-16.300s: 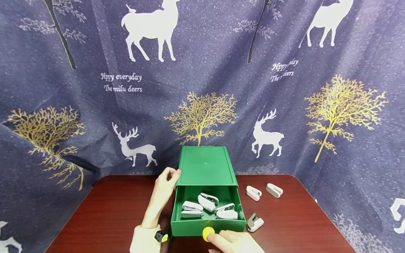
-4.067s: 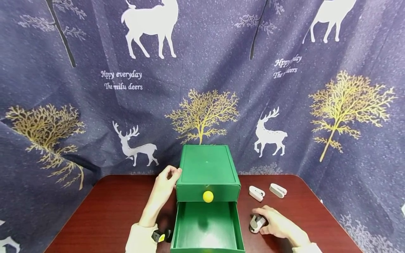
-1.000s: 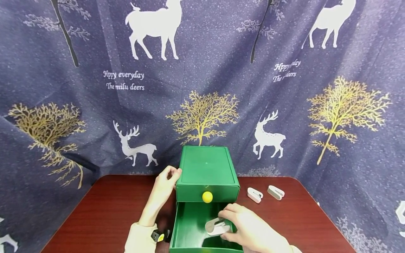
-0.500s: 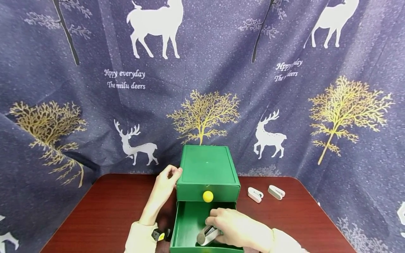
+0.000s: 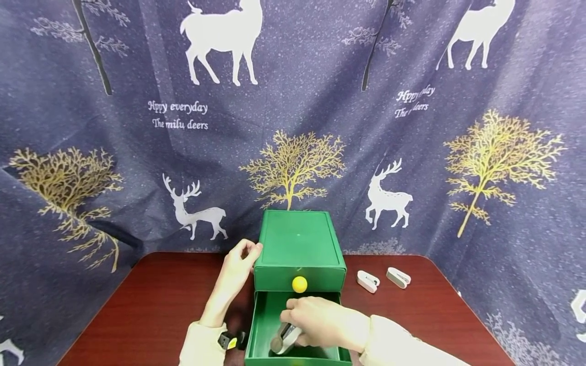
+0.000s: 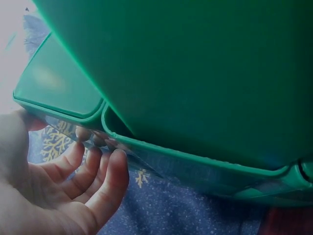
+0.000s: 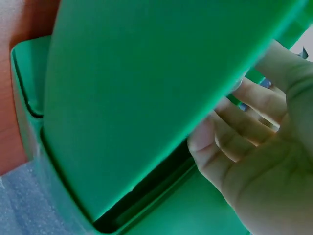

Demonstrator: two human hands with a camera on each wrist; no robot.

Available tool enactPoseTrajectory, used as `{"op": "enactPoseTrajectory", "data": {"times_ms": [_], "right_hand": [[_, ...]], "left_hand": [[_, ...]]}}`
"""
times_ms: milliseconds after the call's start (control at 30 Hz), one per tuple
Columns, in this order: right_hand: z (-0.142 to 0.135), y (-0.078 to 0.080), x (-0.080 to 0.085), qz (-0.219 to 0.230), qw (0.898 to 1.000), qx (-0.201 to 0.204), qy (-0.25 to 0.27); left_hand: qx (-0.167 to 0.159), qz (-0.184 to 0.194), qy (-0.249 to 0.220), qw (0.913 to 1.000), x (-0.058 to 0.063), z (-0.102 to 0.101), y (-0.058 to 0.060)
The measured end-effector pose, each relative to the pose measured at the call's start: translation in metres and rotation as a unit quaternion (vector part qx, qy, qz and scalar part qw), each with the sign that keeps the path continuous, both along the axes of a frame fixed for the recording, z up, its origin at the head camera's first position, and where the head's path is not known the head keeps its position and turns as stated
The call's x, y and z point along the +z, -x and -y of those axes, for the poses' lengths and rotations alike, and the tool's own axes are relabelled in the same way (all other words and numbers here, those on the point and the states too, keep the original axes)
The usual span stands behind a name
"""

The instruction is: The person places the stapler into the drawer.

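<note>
A green two-drawer cabinet [image 5: 299, 239] stands at the middle of the table, its upper drawer pushed in and its lower drawer [image 5: 261, 330] pulled out. My left hand [image 5: 235, 264] rests against the cabinet's left side; in the left wrist view its bent fingers touch that side. Inside the lower drawer, my right hand [image 5: 320, 320] grips a small white-and-grey stapler [image 5: 285, 339], tilted with its grey end towards the front left. In the right wrist view the drawer's green wall [image 7: 146, 88] hides the stapler, and only the hand [image 7: 259, 142] shows.
Two more white staplers, a nearer one [image 5: 368, 281] and a farther one [image 5: 398, 277], lie on the red-brown table [image 5: 151, 305] right of the cabinet. A yellow knob [image 5: 299, 284] sticks out from the upper drawer. A patterned cloth [image 5: 293, 101] hangs behind.
The upper drawer, earlier out with three staplers inside, is now in, and the lower one is out. My right hand has carried a stapler from the table into it, moving left. Left hand stays.
</note>
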State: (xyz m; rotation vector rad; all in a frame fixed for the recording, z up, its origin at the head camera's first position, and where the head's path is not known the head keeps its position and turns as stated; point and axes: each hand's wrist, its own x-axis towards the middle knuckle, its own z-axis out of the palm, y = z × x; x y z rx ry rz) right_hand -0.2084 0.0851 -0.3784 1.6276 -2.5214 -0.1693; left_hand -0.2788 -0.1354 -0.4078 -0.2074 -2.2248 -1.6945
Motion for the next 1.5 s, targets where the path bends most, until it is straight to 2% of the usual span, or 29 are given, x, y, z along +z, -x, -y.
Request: {"op": "enactPoseTrajectory", "data": {"times_ms": [233,433,633,933,1100,1367,1500], "right_hand": [[0.017,0.006,-0.003,0.000,1.000,-0.008,-0.030],[0.020,0.009,-0.005,-0.006,0.998,-0.021,-0.060],[0.024,0.007,0.002,0.002,0.996,-0.010,-0.089],[0.045,0.002,0.004,-0.005,0.988,-0.042,-0.146],[0.053,0.005,-0.004,0.010,0.987,-0.056,-0.150],[0.059,0.005,-0.008,-0.014,0.988,-0.057,-0.145],[0.060,0.006,-0.011,-0.021,0.987,-0.057,-0.146]], "left_hand": [[-0.002,0.002,-0.002,1.0000,0.000,0.000,0.000],[0.000,0.000,0.001,1.0000,0.001,0.001,0.000],[-0.006,-0.002,-0.008,0.9999,-0.002,0.000,-0.001],[-0.005,0.000,-0.012,0.9999,-0.003,-0.002,-0.002],[-0.012,-0.001,-0.015,0.9998,-0.002,-0.003,-0.001],[-0.019,-0.002,-0.024,0.9995,-0.002,-0.001,0.000],[-0.019,0.001,-0.014,0.9997,0.017,-0.004,-0.018]]}}
